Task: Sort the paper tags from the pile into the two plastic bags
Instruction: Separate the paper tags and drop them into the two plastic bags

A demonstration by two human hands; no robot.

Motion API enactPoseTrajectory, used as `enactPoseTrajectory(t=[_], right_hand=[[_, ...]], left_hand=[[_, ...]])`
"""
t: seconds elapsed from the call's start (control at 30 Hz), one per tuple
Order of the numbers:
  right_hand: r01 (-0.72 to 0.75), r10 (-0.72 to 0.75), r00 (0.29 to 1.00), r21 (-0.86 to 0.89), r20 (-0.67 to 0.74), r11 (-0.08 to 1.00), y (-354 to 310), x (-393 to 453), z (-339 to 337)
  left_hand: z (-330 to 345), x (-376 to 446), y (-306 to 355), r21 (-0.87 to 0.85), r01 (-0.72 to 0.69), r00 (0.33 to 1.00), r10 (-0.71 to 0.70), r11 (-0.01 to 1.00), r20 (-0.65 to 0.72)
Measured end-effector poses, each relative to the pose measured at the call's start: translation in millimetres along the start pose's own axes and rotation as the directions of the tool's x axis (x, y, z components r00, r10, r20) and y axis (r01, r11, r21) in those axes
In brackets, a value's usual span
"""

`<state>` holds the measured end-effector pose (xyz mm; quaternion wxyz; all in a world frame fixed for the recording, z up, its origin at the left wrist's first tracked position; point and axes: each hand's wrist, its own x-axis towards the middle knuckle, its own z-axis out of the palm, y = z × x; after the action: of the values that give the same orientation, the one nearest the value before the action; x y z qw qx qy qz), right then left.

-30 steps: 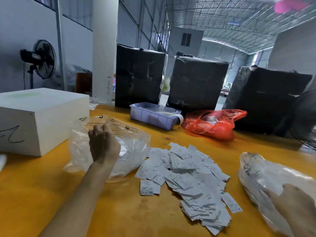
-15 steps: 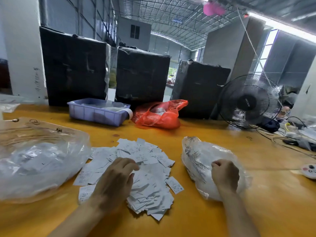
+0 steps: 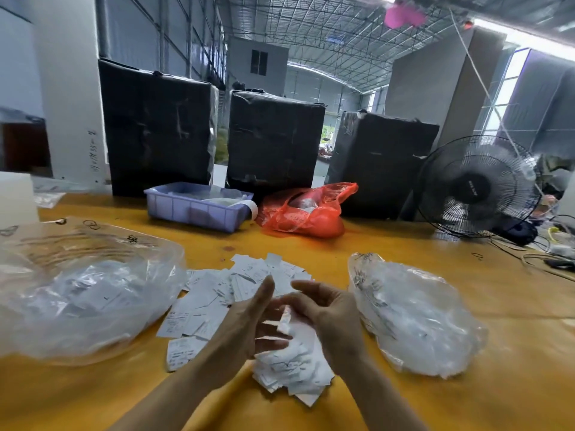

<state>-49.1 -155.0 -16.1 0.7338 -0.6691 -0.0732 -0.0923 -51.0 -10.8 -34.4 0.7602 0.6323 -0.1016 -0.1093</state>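
A pile of white paper tags (image 3: 249, 276) lies on the yellow table (image 3: 513, 368), in the middle near me. Left of it sits a large clear plastic bag (image 3: 77, 293) holding tags. A smaller clear plastic bag (image 3: 417, 318) with tags sits to the right. Both hands meet just above the near part of the pile. My left hand (image 3: 245, 325) holds a few tags between its fingers. My right hand (image 3: 333, 315) faces it, its fingertips pinching a tag from that bunch. Motion blur hides the exact grip.
A lilac plastic tray (image 3: 199, 206) and a red plastic bag (image 3: 305, 213) stand behind the pile. Three black wrapped boxes (image 3: 273, 138) line the far edge. A black fan (image 3: 476, 188) and cables (image 3: 547, 259) sit at the right, a white box (image 3: 15, 194) at far left.
My left hand left the large bag, went to the pile and lifted tags. My right hand came off the small bag and met it over the pile. The view swung right.
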Motion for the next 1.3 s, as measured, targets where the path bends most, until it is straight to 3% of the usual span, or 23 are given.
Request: enactPoseTrajectory(t=[0.07,0.17,0.3,0.47,0.57,0.63,0.7,0.77,0.87,1.0,1.3], right_hand=[[0.043,-0.042,0.999,-0.066,0.016,0.997,4.3,-3.3,5.1],[0.042,-0.044,0.999,-0.096,-0.011,0.994,8.4,-1.7,2.2],[-0.017,0.016,0.999,-0.041,-0.031,0.999,9.3,-0.1,-0.7],[-0.106,0.114,0.99,-0.098,0.08,0.99,11.9,5.1,-9.1],[-0.047,0.059,0.994,-0.126,0.094,0.991,16.5,3.9,-4.8],[0.054,-0.047,0.998,-0.192,0.039,0.98,20.7,5.0,-2.7],[0.21,-0.231,0.973,-0.496,0.019,0.843,26.9,9.0,-4.6],[0.309,-0.265,0.948,-0.71,0.176,0.633,33.8,8.8,-3.1],[0.362,-0.028,0.916,-0.795,0.4,0.486,45.8,7.3,6.8],[0.502,-0.027,0.857,-0.824,0.514,0.264,53.0,11.6,18.8],[0.479,0.024,0.867,-0.845,0.498,0.237,40.0,7.3,7.6]], left_hand=[[-1.6,-1.4,0.9,0.025,0.005,1.0,-0.005,1.0,0.023],[-4.6,-0.2,-3.4,0.127,0.004,0.996,0.007,0.992,-0.087],[-6.3,-1.2,-3.4,0.132,0.02,0.983,0.004,0.991,-0.184],[-15.2,0.6,-2.7,0.183,-0.017,0.977,0.054,0.983,-0.204],[-15.7,1.0,-2.7,0.193,-0.039,0.981,0.075,0.98,-0.181],[-20.2,4.4,-2.1,0.158,-0.091,0.945,0.135,0.983,-0.297],[-31.3,8.8,-1.6,0.08,-0.151,0.871,0.171,0.985,-0.461],[-43.1,11.9,-3.4,0.044,-0.179,0.806,0.172,0.983,-0.566],[-52.4,15.6,-8.9,0.015,-0.172,0.782,0.146,0.985,-0.606],[-53.2,19.2,-10.8,-0.003,-0.197,0.781,0.155,0.98,-0.606],[-53.3,17.4,-11.3,0.006,-0.226,0.775,0.183,0.974,-0.604]])
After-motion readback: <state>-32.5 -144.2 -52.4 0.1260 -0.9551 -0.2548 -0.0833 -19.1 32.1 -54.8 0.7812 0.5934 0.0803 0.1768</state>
